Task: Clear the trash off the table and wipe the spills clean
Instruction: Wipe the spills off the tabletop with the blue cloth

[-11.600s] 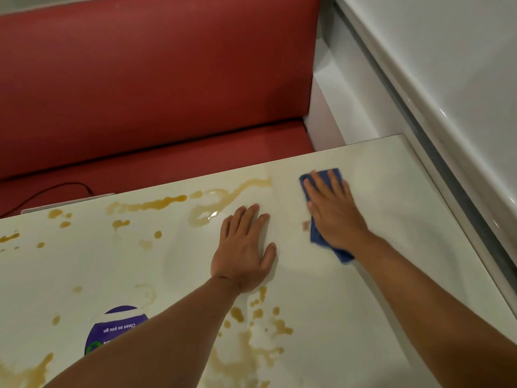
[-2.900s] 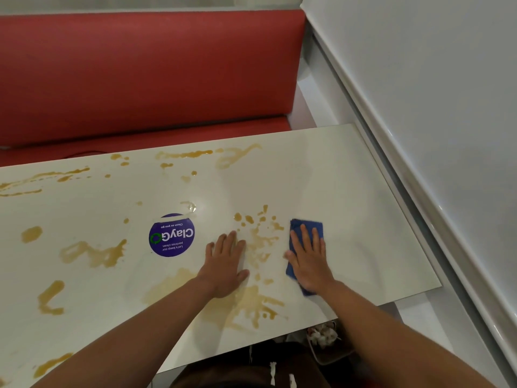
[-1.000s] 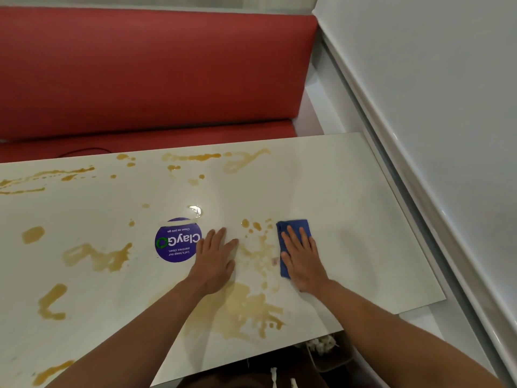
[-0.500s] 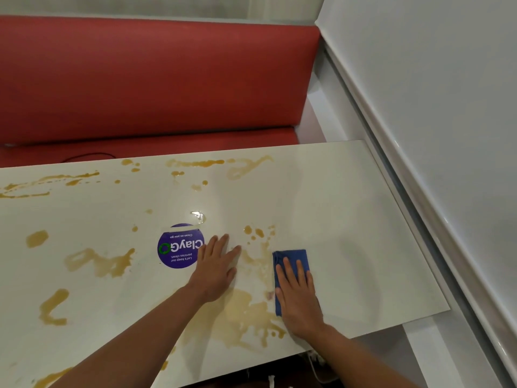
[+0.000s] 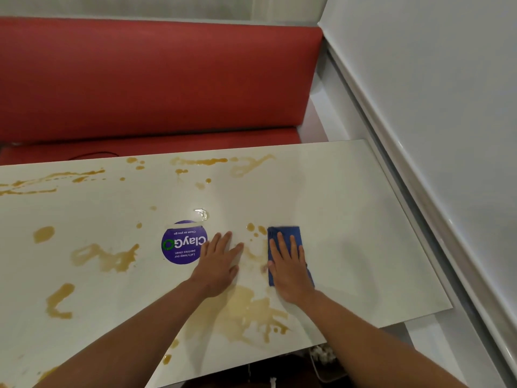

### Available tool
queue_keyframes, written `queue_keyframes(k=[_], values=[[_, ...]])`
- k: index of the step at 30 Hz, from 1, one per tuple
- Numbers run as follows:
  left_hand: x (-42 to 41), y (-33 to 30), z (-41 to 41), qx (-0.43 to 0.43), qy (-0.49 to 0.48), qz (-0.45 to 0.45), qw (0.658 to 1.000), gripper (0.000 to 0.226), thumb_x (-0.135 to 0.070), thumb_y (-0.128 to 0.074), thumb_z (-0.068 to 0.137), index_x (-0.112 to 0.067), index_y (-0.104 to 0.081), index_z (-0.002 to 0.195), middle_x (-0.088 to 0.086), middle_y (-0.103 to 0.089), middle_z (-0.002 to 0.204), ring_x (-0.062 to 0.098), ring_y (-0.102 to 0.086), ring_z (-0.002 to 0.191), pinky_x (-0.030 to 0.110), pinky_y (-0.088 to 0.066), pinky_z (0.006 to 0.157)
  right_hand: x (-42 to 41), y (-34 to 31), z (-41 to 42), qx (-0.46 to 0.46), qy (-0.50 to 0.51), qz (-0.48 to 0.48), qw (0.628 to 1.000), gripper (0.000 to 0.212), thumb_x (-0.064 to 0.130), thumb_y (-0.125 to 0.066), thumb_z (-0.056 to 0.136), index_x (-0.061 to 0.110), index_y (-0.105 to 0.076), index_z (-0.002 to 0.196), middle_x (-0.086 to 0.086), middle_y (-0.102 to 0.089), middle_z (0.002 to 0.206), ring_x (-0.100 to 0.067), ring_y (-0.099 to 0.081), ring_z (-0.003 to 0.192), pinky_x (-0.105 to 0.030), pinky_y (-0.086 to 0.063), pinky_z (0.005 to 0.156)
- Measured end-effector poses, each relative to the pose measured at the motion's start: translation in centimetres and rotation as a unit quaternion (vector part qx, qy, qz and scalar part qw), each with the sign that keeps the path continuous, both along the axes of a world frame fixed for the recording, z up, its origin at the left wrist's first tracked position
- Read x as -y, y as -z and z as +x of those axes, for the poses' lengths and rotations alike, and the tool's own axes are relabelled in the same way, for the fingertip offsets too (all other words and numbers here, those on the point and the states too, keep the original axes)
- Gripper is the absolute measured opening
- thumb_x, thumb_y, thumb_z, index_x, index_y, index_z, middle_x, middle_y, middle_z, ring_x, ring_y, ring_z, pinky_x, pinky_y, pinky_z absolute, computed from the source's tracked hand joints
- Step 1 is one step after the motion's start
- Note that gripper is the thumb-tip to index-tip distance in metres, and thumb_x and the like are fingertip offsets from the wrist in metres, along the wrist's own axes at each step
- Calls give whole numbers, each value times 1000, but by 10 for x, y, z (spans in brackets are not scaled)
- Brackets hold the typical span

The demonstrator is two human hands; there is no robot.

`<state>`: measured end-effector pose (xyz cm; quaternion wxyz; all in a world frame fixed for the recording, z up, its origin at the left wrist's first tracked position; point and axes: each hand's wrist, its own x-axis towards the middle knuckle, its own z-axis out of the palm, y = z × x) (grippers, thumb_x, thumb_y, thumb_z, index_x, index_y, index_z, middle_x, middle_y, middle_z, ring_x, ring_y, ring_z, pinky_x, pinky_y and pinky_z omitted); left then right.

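A folded blue cloth (image 5: 282,233) lies flat on the white table (image 5: 349,219), and my right hand (image 5: 289,268) presses on it with straight fingers. My left hand (image 5: 218,264) rests flat on the tabletop just left of it, fingers spread. Between the two hands lie small brown drops (image 5: 253,229) and a smeared streak. A large brown spill (image 5: 246,312) spreads near the front edge below my hands. More brown spills (image 5: 106,257) dot the left half and the far edge (image 5: 207,161).
A round purple "ClayGo" sticker (image 5: 183,242) sits left of my left hand. A red bench (image 5: 156,79) runs behind the table. A white wall and ledge (image 5: 419,135) close off the right side. Crumpled trash in a container (image 5: 321,357) shows under the table's front edge.
My right hand has slid the cloth away from me, back up toward the small drops. My left hand has stayed planted beside the sticker.
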<state>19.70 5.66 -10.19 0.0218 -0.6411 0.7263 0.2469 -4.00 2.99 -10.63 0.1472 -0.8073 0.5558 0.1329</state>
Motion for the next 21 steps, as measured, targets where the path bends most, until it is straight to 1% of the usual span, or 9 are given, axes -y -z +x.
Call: queue_keyframes(k=[2,6,10,12,14,16,17,19,21], values=[[0,-1,1,-3,1,0,1000,63,-40,-39,106,-35,-10,161,5,11,169,30,13,155,46,4,123,-34,5,-8,6,-16,3,1000,61,41,-27,105,15,-21,161,-8,-11,169,-40,-8,154,-55,-19,120],[0,-4,1,0,4,3,1000,63,-41,-38,106,-35,-10,161,4,10,170,30,12,155,46,3,123,-33,4,-21,-11,-71,13,997,61,48,-24,107,17,-28,159,-8,-21,167,-37,-13,152,-51,-16,116],[0,-6,2,-4,6,6,1000,63,-41,-41,105,-35,-11,161,4,9,170,31,10,156,47,1,124,18,1,-15,-35,-30,40,998,62,49,-13,107,17,-34,157,-8,-28,165,-40,-28,149,-56,-37,112],[0,-7,3,-1,9,12,1000,63,-41,-41,105,-35,-12,161,4,9,170,31,9,156,47,0,124,41,-4,0,-26,2,39,999,68,50,-11,104,15,-21,161,-8,-8,168,-42,-17,153,-60,-30,117],[0,-11,5,-4,19,19,1000,63,-40,-43,105,-32,-15,161,4,6,170,30,7,156,47,-3,125,51,-11,13,-30,27,73,997,65,48,-11,107,17,6,161,-4,22,165,-39,13,154,-57,-4,124],[3,-17,10,-26,20,24,999,62,-39,-47,104,-29,-21,159,3,-3,170,28,0,156,45,-8,125,45,-10,17,-13,28,65,997,64,42,-17,109,15,13,160,-5,29,162,-40,22,151,-58,3,124],[3,-19,14,-32,15,22,999,62,-39,-48,104,-28,-22,159,2,-6,169,27,-3,156,44,-10,125,34,-9,16,-10,6,54,998,64,41,-17,109,14,8,161,-7,25,163,-42,18,152,-60,-3,124],[1,-20,24,-20,8,19,1000,64,-40,-50,103,-27,-21,159,2,-7,169,28,-3,156,44,-11,125,5,-5,10,-28,-32,22,999,65,43,-21,105,11,-14,161,-13,0,168,-46,-5,153,-62,-22,120],[-3,-17,32,-3,5,22,1000,66,-41,-50,103,-27,-19,159,4,-2,170,30,-1,156,45,-10,125,-24,3,1,-28,-54,23,998,68,47,-28,101,12,-24,159,-14,-16,167,-45,-14,151,-59,-22,118]])
